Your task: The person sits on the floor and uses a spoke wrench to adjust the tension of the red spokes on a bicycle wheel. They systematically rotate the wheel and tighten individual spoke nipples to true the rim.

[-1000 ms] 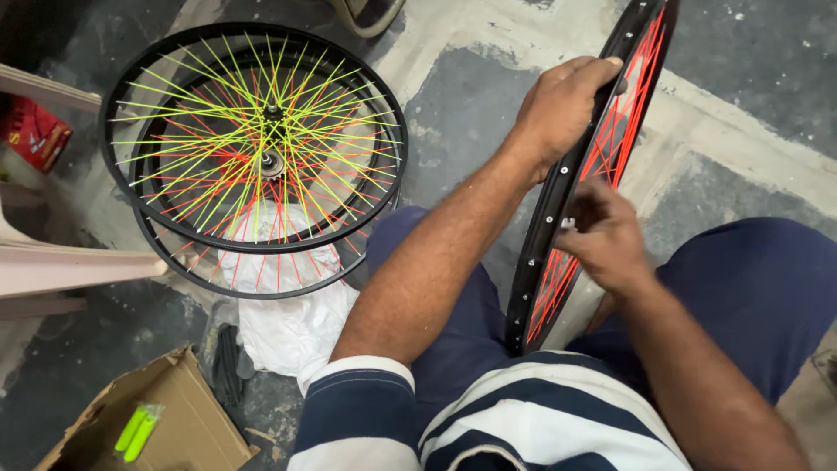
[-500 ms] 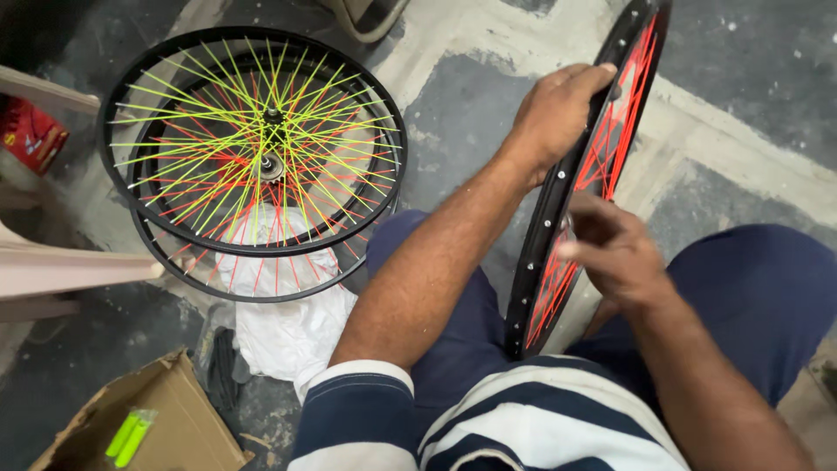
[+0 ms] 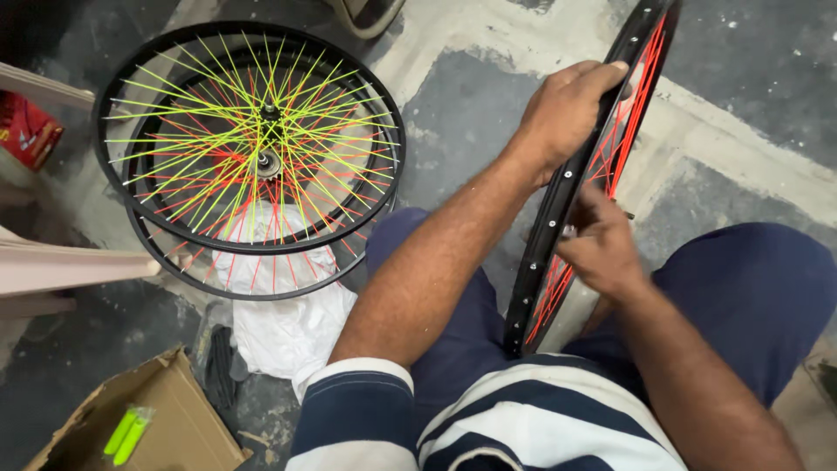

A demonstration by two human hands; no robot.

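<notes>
Here, left hand (image 3: 567,109) gripping black rim (image 3: 545,253), right hand (image 3: 602,249) fingertips at spokes

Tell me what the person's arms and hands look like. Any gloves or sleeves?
No gloves: both the left hand and right hand are bare, with no rings or watch showing. The left arm has a short sleeve striped navy and white. The right arm is bare as far as shown.

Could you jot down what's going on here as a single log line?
left hand: grips black rim of red-spoked wheel | right hand: at its spokes | stacked wheels: on floor
</notes>
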